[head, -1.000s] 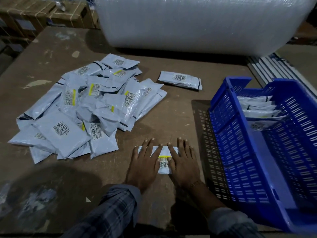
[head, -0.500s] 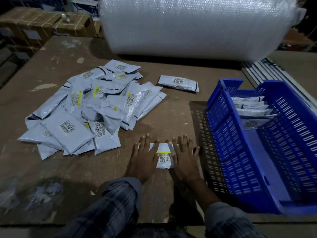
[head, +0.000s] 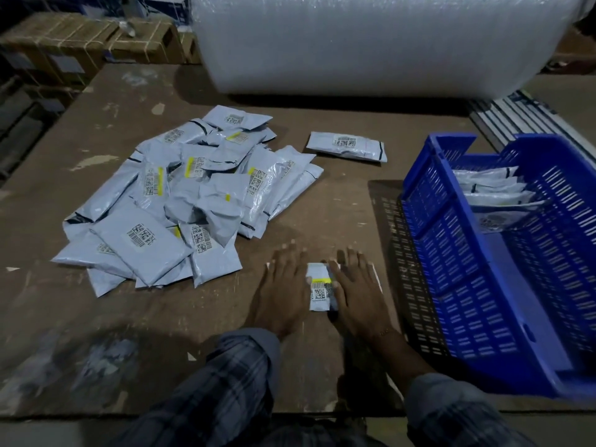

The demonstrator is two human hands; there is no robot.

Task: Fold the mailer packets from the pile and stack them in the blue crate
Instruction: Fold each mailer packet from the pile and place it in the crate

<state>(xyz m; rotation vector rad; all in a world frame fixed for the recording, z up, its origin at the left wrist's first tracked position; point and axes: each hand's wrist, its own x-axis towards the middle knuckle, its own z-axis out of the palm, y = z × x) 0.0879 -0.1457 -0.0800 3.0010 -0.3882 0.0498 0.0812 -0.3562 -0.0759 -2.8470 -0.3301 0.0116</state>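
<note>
Brown worn table [head: 338,201] — mailer pile [head: 180,201], 1 stray packet [head: 346,146], blue crate [head: 483,279], bubble-wrap roll [head: 354,40].

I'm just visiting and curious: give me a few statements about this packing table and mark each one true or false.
1. Both hands, left hand and right hand, press flat on one small grey mailer packet. True.
2. The blue plastic slatted crate is empty. False: folded packets lie at its far end.
3. The pile of grey mailer packets lies left of the hands. True.
4. A single grey packet sits on top of the large roll of bubble wrap. False: it lies on the brown table.
</note>
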